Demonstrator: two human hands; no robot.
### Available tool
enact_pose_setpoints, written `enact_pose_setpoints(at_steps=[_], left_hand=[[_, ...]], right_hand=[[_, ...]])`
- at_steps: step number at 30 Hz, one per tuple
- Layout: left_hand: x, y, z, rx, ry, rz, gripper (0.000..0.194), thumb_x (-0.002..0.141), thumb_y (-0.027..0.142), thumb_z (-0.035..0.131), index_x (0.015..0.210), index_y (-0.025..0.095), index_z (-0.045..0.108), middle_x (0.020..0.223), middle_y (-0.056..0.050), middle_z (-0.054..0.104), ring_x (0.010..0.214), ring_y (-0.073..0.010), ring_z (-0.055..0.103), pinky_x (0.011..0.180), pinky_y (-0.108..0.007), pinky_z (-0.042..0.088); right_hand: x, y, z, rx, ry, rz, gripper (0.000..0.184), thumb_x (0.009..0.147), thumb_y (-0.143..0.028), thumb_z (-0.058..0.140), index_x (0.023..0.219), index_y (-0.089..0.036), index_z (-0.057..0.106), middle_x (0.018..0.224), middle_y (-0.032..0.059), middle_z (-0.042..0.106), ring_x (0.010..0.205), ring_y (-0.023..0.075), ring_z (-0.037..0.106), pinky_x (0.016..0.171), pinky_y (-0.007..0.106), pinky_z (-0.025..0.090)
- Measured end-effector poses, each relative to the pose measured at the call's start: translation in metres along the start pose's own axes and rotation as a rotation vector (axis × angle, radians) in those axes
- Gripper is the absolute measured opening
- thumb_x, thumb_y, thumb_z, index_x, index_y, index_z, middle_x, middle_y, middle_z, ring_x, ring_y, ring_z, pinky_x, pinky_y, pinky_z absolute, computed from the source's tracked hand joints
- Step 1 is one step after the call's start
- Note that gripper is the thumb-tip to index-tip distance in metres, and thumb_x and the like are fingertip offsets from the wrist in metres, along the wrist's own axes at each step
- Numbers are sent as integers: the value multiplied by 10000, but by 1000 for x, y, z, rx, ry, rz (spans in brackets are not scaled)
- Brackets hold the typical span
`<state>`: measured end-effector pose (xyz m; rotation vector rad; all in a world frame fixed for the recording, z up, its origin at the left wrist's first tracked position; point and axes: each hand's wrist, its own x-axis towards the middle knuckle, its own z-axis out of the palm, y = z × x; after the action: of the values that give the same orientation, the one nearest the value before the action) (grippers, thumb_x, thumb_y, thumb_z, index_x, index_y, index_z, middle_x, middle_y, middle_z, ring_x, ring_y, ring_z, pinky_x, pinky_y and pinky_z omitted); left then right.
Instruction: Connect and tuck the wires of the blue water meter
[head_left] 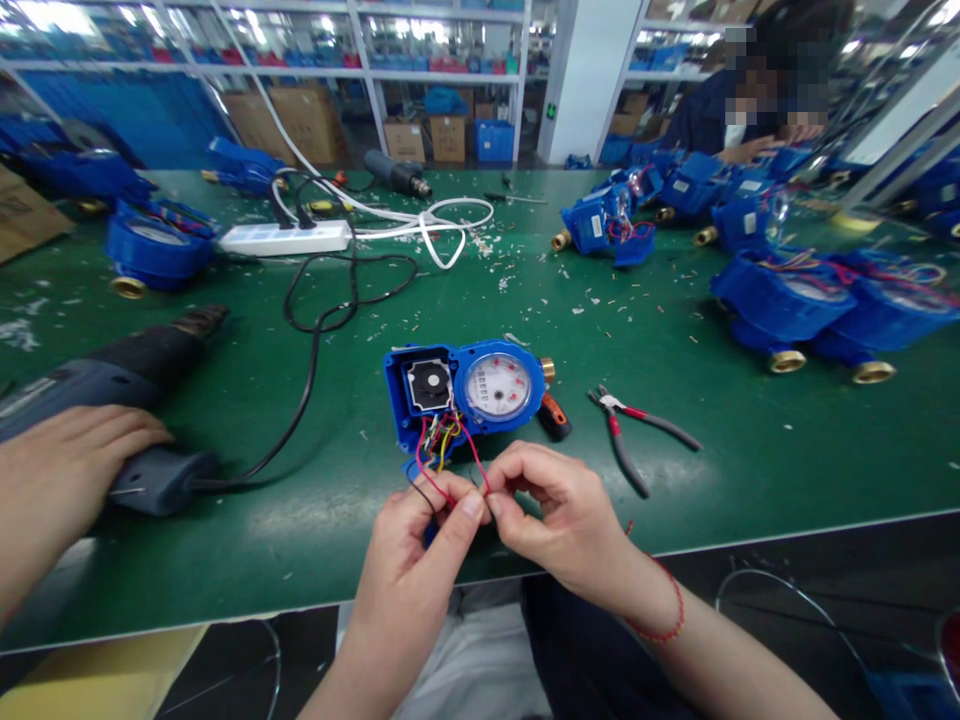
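Close to the table's front edge lies a blue water meter (466, 395) with a round dial and a compartment at its left holding a square black part (430, 383). Red, black and yellow wires (448, 430) come out of the compartment toward me. My left hand (431, 550) pinches a red and a black wire between thumb and forefinger. Opposite it, fingertips nearly touching, my right hand (559, 510) pinches another red wire (477, 455). Where the wire ends meet is hidden by my fingers. Beside the meter are an orange-and-black handled tool (555, 415) and red-and-grey cutting pliers (630, 425).
Another person's hand (82, 470) rests on a heat gun (142, 380) at left. A white power strip (285, 237) with cables, a second heat gun (397, 173) and wire scraps lie farther back. Several blue meters (784, 300) stand right and left. A person (750, 100) sits across the table.
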<state>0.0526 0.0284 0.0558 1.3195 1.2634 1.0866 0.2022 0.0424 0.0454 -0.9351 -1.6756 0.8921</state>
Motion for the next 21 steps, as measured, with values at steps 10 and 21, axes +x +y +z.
enact_pose_setpoints(at_steps=[10, 21], left_hand=[[0, -1, 0, -8, 13, -3, 187, 796, 278, 630, 639, 190, 678, 622, 4, 651, 603, -135, 555, 586, -243, 409], [2, 0, -2, -49, 19, -29, 188, 799, 282, 638, 637, 192, 668, 620, 16, 635, 582, -110, 518, 556, -207, 399]], right_hand=[[2, -2, -2, 2, -32, -28, 145, 807, -43, 531, 777, -180, 569, 725, -20, 577, 650, 83, 526, 591, 191, 420], [1, 0, -6, 131, -96, 49, 79, 857, -98, 571, 850, -172, 596, 789, 2, 624, 709, 99, 573, 645, 207, 477]])
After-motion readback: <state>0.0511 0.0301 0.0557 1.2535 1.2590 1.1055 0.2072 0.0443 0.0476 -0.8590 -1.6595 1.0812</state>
